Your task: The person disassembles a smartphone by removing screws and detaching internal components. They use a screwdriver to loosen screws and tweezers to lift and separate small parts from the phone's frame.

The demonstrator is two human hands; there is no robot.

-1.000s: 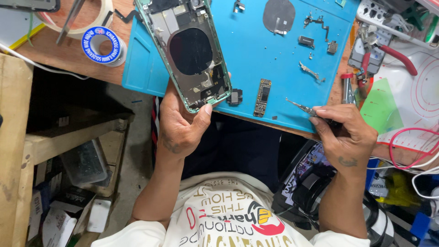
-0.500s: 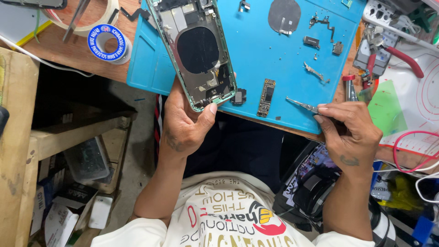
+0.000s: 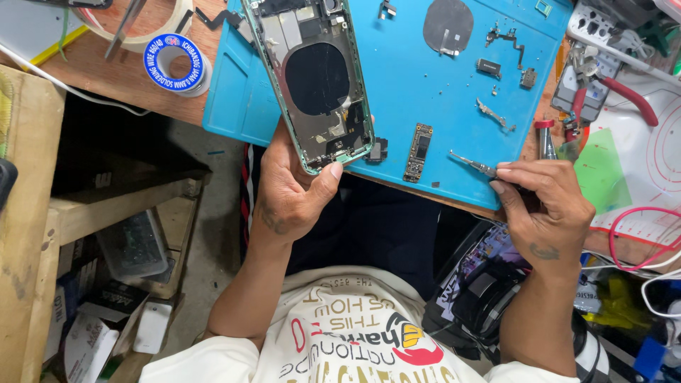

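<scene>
Green-framed phone shell [image 3: 312, 78] in left hand [image 3: 294, 195], tweezers [image 3: 474, 165] in right hand [image 3: 543, 209].

Bright, even light falls on the blue mat [image 3: 425, 92], which shows sharp with only soft, short shadows under the small parts. Below the mat, the space under the bench [image 3: 92, 92] lies dim. Lines bend slightly toward the corners.

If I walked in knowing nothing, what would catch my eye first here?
Probably the opened phone shell with a dark round patch inside, gripped at its lower end by the left hand over the bright blue mat. To the right, the right hand pinches tweezers at the mat's near edge, with small loose parts scattered beyond.
</scene>
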